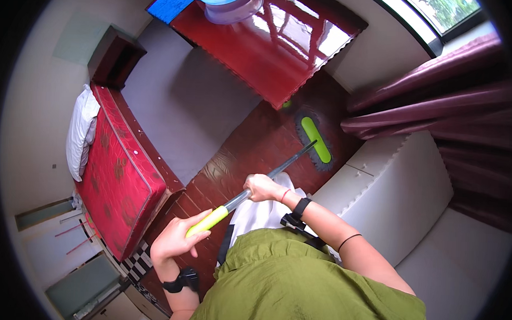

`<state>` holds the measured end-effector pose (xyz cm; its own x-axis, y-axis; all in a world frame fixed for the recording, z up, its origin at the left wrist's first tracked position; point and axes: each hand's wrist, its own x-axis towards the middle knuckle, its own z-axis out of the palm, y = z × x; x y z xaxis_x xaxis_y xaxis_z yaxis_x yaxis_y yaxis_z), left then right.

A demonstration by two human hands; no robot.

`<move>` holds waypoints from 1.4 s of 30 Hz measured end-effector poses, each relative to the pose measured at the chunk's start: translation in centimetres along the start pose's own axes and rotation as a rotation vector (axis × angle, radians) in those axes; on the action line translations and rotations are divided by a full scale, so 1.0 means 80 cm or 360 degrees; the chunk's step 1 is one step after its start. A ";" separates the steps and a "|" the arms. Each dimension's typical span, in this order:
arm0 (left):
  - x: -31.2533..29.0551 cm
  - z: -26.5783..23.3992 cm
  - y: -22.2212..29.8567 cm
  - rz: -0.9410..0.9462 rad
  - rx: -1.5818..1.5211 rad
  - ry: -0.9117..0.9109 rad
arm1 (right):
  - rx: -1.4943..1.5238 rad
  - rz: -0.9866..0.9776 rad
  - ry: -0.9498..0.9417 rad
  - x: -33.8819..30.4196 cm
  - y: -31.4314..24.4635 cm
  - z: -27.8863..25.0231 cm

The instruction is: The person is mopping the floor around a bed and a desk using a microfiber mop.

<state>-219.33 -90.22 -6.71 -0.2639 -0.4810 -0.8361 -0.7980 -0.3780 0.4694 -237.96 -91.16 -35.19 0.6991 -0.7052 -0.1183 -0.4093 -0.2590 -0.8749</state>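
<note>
A mop (322,149) with a lime-green head plate and a dark grey fluffy fringe lies flat on the red-brown floor, ahead and to the right. Its grey pole slants back toward me and ends in a lime-green grip. My right hand (262,188) is wrapped round the grey pole about midway. Lower down, my left hand (175,238) holds the lime-green grip near its end, with thumb and fingers on either side. The mop's head rests between the red table and the white cabinet, close to the curtain's lower edge.
A glossy red table (237,58) stands ahead with blue basins (230,7) on it. To the left is a red-covered mattress (117,172) with a white pillow (82,128). A white cabinet (390,181) and purple curtains (438,104) are on the right. Grey sheeting (184,107) covers some floor.
</note>
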 end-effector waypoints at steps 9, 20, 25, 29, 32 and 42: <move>0.149 0.089 -0.013 0.0160 0.0011 0.0212 | -0.0580 0.0412 -0.0012 -0.057 0.141 -0.033; 0.170 0.140 -0.077 0.0240 -0.0060 0.0012 | -0.0803 0.0778 -0.0172 -0.088 0.146 -0.002; 0.089 0.091 -0.159 0.0223 -0.0054 0.0145 | -0.0719 0.0590 -0.0117 -0.032 0.076 0.088; 0.016 0.062 -0.239 0.0060 -0.0025 0.0340 | -0.0546 0.0397 0.0130 0.014 0.015 0.185; -0.043 0.038 -0.296 -0.0001 0.0012 0.0424 | -0.0438 0.0415 0.0072 0.054 -0.040 0.249; -0.234 -0.010 -0.363 0.0001 -0.0074 0.0971 | -0.0002 -0.0007 0.0222 0.119 -0.169 0.370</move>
<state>-190.78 -70.84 -4.45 0.1043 -0.8422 -0.5289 -0.7697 -0.4051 0.4933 -208.42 -74.87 -38.37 0.6127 -0.7888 -0.0480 -0.4071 -0.2630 -0.8747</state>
